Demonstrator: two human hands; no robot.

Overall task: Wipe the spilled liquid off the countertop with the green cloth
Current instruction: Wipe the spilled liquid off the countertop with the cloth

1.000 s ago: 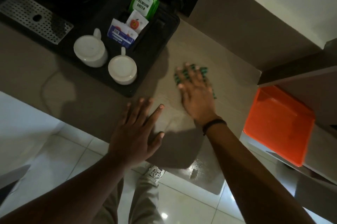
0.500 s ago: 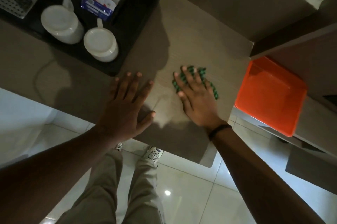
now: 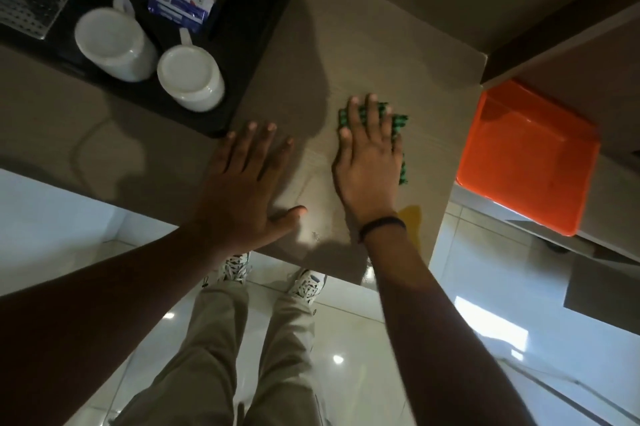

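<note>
My right hand (image 3: 369, 166) lies flat, fingers spread, pressing the green cloth (image 3: 399, 122) onto the beige countertop (image 3: 398, 55); the cloth shows only past my fingertips and along the hand's right edge. A small yellow puddle (image 3: 412, 219) sits on the counter just right of my right wrist, close to the front edge. A faint wet sheen lies between my hands. My left hand (image 3: 247, 183) rests palm down on the counter beside the right one, fingers apart, holding nothing.
A black tray (image 3: 249, 44) at the back left carries two upturned white mugs (image 3: 188, 79) and sachets (image 3: 180, 1). A metal drip grate (image 3: 27, 6) lies at far left. An orange bin (image 3: 530, 159) stands right of the counter. Below are tiled floor and my legs.
My right hand has drawn the cloth back toward the counter's front edge, and the yellow puddle has come into view by my wrist. The left hand stays flat beside it.
</note>
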